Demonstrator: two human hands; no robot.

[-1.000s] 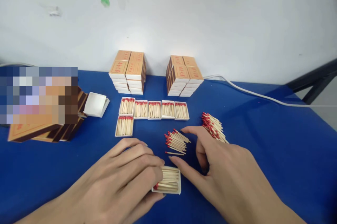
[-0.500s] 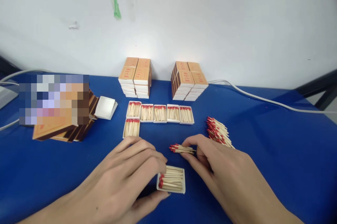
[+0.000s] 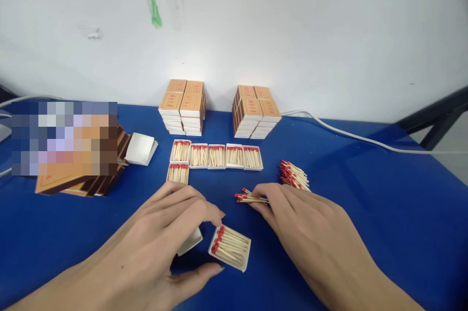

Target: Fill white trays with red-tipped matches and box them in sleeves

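Observation:
In the head view, a small white matchbox tray (image 3: 229, 248) filled with red-headed matches lies tilted on the blue table. My left hand (image 3: 161, 233) is open at its left end, thumb and forefinger apart, the forefinger close to its upper corner. Partly hidden beneath that hand is another white tray (image 3: 190, 242). Between thumb and fingers, my right hand (image 3: 307, 223) pinches a small bundle of matches (image 3: 248, 197), heads pointing left. Behind the right hand lies a loose pile of matches (image 3: 293, 174), its near part covered.
Several filled matchbox trays (image 3: 217, 156) form a row, with one more filled tray (image 3: 178, 173) below its left end. Two stacks of closed matchboxes (image 3: 183, 106) stand by the wall. Matchbox sleeves (image 3: 69, 182) and white trays (image 3: 141, 148) lie left. A white cable (image 3: 351, 135) runs right.
The filled tray near my left hand has turned clockwise, and that hand's thumb and forefinger have parted from it. Another tray now shows under the hand. The right hand still holds its matches.

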